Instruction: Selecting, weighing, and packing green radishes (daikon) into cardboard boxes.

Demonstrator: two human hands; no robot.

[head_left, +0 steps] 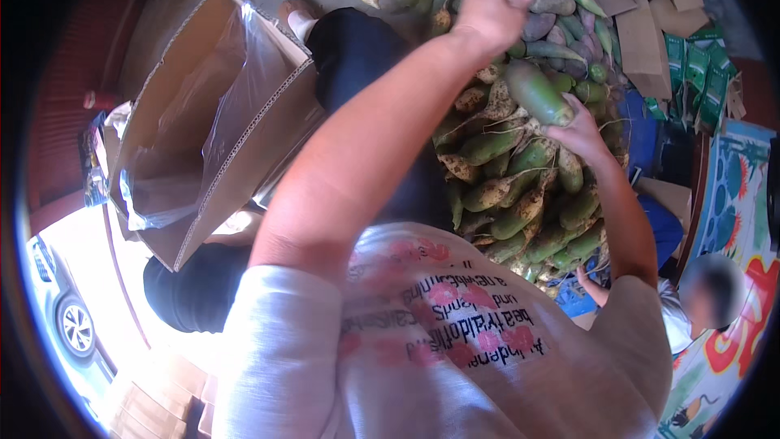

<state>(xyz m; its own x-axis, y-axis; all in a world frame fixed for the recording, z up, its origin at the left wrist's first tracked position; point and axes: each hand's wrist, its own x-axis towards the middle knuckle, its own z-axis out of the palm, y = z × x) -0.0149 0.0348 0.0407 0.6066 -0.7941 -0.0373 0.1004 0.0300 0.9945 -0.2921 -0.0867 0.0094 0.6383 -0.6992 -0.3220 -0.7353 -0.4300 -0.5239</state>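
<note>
My right hand is wrapped round the lower end of a thick green radish, which is tilted over the heap. My left hand is closed in a fist above the far part of the pile, beyond that radish. What it holds, if anything, is hidden by the fingers. Below both hands lies a big heap of green radishes, many with soil and thin roots on them. More radishes, greyish and purplish, lie spread at the far side.
An open cardboard box with a clear plastic liner stands to my left. Flattened cardboard and green packages are at the far right. Another person is close on the right. A car shows at the left.
</note>
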